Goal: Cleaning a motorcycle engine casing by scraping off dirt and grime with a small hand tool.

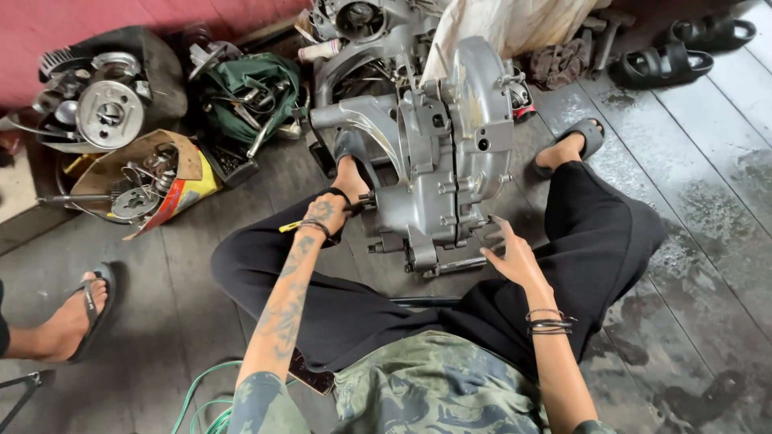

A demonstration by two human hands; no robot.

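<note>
A grey metal engine casing (pixel 438 153) stands on the wooden floor between my legs. My left hand (pixel 328 213) is closed around a tool with a yellow handle, its tip against the casing's left side. My right hand (pixel 508 255) rests with fingers spread on the casing's lower right edge, next to a metal rod (pixel 454 265) lying on the floor. Both forearms wear dark bracelets, and the left arm is tattooed.
A cardboard box (pixel 145 181) of metal parts and a black tub (pixel 108 92) with gears sit at the left. A green bag (pixel 249 88) of tools lies behind. Another person's sandalled foot (pixel 80 309) is at the far left. Black sandals (pixel 683 48) lie top right. A green hose (pixel 205 398) runs below.
</note>
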